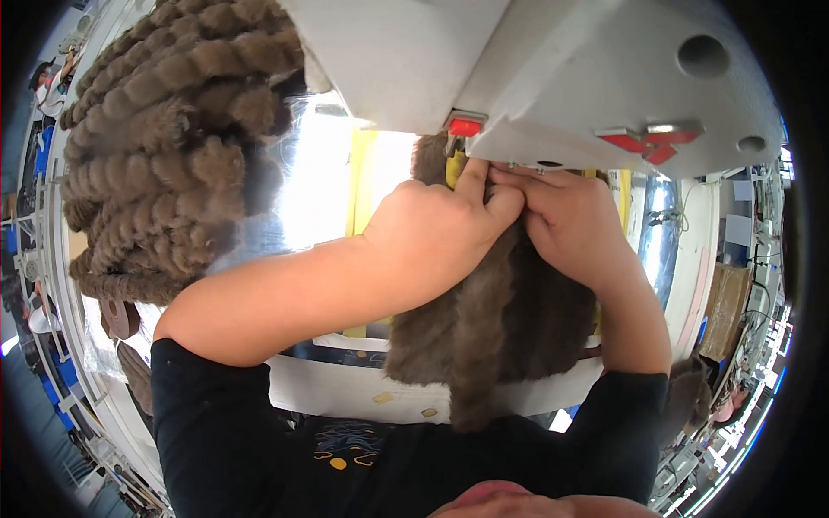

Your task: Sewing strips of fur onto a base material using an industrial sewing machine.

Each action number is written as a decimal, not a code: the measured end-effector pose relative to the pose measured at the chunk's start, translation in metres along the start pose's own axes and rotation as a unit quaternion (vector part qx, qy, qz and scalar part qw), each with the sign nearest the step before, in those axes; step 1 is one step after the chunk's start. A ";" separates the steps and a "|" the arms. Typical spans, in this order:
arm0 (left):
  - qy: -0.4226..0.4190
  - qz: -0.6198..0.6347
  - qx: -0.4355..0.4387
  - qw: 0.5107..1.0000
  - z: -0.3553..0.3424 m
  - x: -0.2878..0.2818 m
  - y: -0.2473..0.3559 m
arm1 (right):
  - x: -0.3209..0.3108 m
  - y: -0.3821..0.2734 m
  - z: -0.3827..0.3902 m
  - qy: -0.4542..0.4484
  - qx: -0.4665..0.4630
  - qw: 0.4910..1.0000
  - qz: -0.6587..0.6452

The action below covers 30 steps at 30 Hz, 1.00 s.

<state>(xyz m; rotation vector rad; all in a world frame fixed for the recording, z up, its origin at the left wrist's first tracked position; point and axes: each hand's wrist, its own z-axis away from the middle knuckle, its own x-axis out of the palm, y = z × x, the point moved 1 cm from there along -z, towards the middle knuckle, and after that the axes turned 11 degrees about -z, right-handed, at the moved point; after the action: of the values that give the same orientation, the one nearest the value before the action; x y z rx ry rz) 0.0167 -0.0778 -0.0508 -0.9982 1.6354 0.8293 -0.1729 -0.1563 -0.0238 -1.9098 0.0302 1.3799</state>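
A brown fur piece (553, 324) hangs over the table's near edge, with a longer fur strip (479, 345) running down its middle toward my body. My left hand (436, 229) rests on the fur's upper end. Its index finger points up under the head of a sewing machine (604, 86), while the other fingers are curled. From the other side my right hand (574, 216) pinches the fur, its fingertips meeting the left ones. Just left of those fingertips is a small yellow part (455, 168) below the machine. The machine head and my fingers hide the exact grip on the fur.
A big pile of brown fur strips (173, 155) lies on the left of the table. Between it and my hands is a shiny metal plate (306, 186) with yellow tape (358, 190). A brown roll (119, 318) sits below the pile. Far left, another person (52, 86) is at work.
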 end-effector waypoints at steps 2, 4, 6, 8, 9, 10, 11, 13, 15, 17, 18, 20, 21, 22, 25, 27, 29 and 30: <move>-0.011 0.008 0.000 1.000 0.000 0.001 -0.001 | 0.001 -0.003 -0.001 0.000 -0.003 1.000 0.008; 0.006 -0.019 -0.002 1.000 0.001 0.002 0.000 | 0.000 -0.007 -0.002 -0.005 0.008 1.000 0.018; 0.008 -0.023 -0.002 1.000 0.001 0.002 0.002 | 0.001 -0.010 -0.002 -0.007 0.021 0.999 0.030; 0.011 -0.026 0.001 1.000 0.000 0.002 0.002 | 0.002 -0.013 -0.001 0.002 0.046 0.998 0.045; 0.011 -0.034 -0.001 0.999 0.000 0.002 0.003 | 0.001 -0.015 -0.002 0.001 0.048 0.998 0.044; 0.012 -0.042 -0.003 0.999 0.000 0.001 0.003 | 0.000 -0.015 -0.004 -0.012 0.054 0.997 0.053; 0.011 -0.041 -0.002 0.999 0.000 0.000 0.003 | -0.001 -0.014 -0.005 -0.024 0.060 0.996 0.062; -0.001 -0.067 -0.002 0.998 0.001 0.000 0.002 | 0.003 -0.012 -0.006 -0.015 0.052 0.997 0.059; -0.001 -0.069 0.003 0.998 0.001 0.000 0.001 | 0.006 -0.011 -0.005 -0.003 0.047 0.997 0.057; 0.000 -0.070 0.012 0.997 0.000 0.002 0.001 | 0.007 -0.010 -0.004 0.023 0.019 0.998 0.056; -0.001 -0.072 0.009 0.997 0.001 0.002 0.000 | 0.008 -0.010 -0.004 0.025 0.021 0.998 0.054; -0.003 -0.074 0.007 0.997 0.003 0.003 -0.001 | 0.009 -0.011 -0.005 0.023 0.010 0.998 0.056; -0.002 -0.073 0.008 0.997 0.003 0.002 -0.002 | 0.008 -0.010 -0.005 0.025 0.012 0.998 0.055; -0.001 -0.072 0.010 0.997 0.002 0.002 -0.002 | 0.008 -0.010 -0.004 0.023 0.012 0.998 0.056; -0.002 -0.070 0.007 0.998 0.002 0.001 -0.001 | 0.008 -0.011 -0.004 0.026 0.009 0.998 0.058; -0.005 -0.066 0.007 0.998 0.002 0.001 -0.001 | 0.008 -0.012 -0.003 0.028 0.006 0.998 0.058; -0.010 -0.061 0.004 0.998 0.001 0.001 -0.001 | 0.009 -0.011 -0.004 0.022 0.019 0.998 0.060; -0.012 -0.056 0.002 0.998 0.001 0.000 -0.001 | 0.009 -0.012 -0.004 0.021 0.019 0.998 0.060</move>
<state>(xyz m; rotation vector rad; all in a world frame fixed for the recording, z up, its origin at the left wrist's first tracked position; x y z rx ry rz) 0.0177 -0.0773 -0.0515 -1.0639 1.5454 0.7588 -0.1607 -0.1469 -0.0238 -1.9330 0.1922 1.4067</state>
